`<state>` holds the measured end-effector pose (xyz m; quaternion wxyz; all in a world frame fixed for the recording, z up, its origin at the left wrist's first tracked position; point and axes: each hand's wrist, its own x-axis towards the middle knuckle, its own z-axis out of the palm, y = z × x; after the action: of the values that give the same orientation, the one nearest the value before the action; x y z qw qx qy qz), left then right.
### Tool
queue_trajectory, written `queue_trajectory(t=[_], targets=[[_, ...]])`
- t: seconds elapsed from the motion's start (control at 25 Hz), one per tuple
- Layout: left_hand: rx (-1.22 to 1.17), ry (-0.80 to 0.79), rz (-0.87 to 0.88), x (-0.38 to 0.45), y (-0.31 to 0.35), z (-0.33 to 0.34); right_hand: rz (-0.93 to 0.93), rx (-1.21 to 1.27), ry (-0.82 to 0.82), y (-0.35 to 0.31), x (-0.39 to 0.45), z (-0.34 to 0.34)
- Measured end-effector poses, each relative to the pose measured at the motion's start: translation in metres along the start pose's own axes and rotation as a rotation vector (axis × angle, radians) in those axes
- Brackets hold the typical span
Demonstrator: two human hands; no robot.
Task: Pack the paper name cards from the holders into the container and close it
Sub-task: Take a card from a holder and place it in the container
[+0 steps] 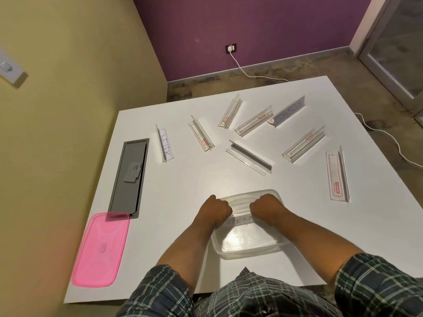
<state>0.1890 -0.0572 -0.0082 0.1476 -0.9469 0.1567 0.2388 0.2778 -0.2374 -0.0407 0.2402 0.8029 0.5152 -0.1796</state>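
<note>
Sleeves: checked fabric (158, 291) at the lower edge, nearest the lens; forearms reach forward over the white table (183, 179).
Container: clear plastic tub (247, 243) directly below the hands, open; judged light and slightly flexible, likely to slide on the smooth tabletop unless steadied.
Left hand: left hand (216, 210) curled round one end of a clear holder (240, 208) held over the tub.
Right hand: right hand (265, 208) curled round the other end of the same holder; fingertips hidden beneath the knuckles.
Card in hand: paper card (241, 220) lettered "UPERM…", showing below the holder; both ends covered by the wrists.
Card handling: thin paper, judged light and easily creased; best drawn out by a free edge, lengthwise along the slot.
Holder handling: stiff, glossy acrylic, probably slippery; grip at the ends.
Remaining cards: "KOSAKSI" card (287, 113) and a card reading roughly "BEIER" (165, 144), each in its holder, far side of the table.
Lid: pink lid (100, 248) at the near left corner, well apart from the tub.
Unclear: whether cards already lie in the tub; whether the card has left its slot.
</note>
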Motion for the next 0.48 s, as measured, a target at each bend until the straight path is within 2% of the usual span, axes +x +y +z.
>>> queue_trajectory(t=[0.08,0.2,0.28,0.32,0.4,0.48], targets=[[-0.093,0.047,-0.005,0.001,-0.002,-0.002,-0.053,-0.053,0.038,0.002,-0.002,-0.005],[-0.282,0.257,-0.104,0.007,-0.009,-0.013,-0.178,-0.069,0.183,0.013,-0.003,-0.015],[-0.340,0.399,-0.177,0.014,-0.018,-0.022,-0.188,-0.020,0.305,0.027,-0.004,-0.024],[-0.361,0.447,-0.217,0.018,-0.024,-0.027,-0.141,0.007,0.409,0.036,-0.004,-0.028],[-0.423,0.510,-0.305,0.027,-0.038,-0.037,0.068,0.107,0.591,0.058,-0.004,-0.034],[-0.504,0.531,-0.378,0.037,-0.051,-0.045,0.331,0.304,0.586,0.082,-0.002,-0.038]])
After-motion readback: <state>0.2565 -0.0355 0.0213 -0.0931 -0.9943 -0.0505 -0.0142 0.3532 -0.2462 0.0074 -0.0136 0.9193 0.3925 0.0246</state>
